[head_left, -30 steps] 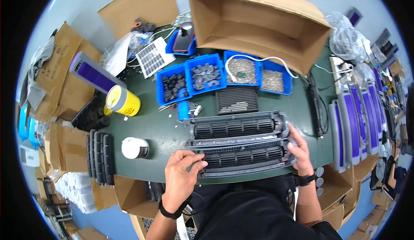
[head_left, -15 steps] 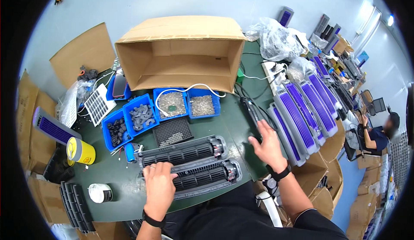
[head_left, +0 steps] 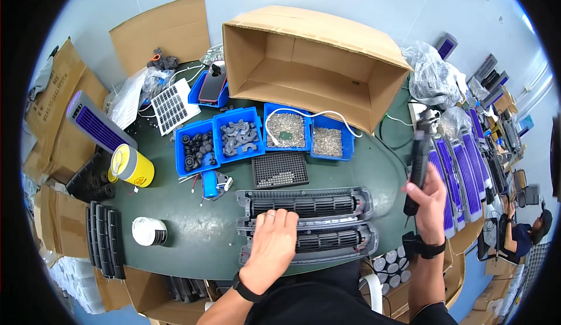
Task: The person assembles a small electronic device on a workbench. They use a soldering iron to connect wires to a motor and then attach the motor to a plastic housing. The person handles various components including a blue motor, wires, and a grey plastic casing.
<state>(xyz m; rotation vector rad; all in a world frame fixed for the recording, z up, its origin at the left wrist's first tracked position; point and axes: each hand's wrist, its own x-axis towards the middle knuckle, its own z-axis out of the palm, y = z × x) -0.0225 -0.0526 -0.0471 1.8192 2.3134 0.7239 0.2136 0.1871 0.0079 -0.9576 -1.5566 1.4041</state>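
Fingers of the left hand [head_left: 270,242] were bent down over two dark grey housings near the lower centre of the frame; whether anything was gripped by them could not be told, since their undersides were hidden. A black roller was seated in the near housing [head_left: 310,259], and another in the far housing [head_left: 315,192], both laid side by side on the green tabletop [head_left: 196,214]. Right of centre, a black handheld tool [head_left: 418,164] was clasped by the right hand [head_left: 431,199], its fingers closed around the shaft, and was held nearly upright, clear of the housings.

At the lower left, a white jar [head_left: 149,231] was set well apart from the housings. Beyond them, a black gridded tray [head_left: 280,170] was placed, partly filled with small pale pieces, with a blue wired component [head_left: 210,183] to its left. Farther back, black round parts [head_left: 198,151], grey curved parts [head_left: 239,138] and small metal pieces [head_left: 285,129] were sorted into blue bins. Behind these, an open cardboard box [head_left: 312,71] was rested at the upper centre.
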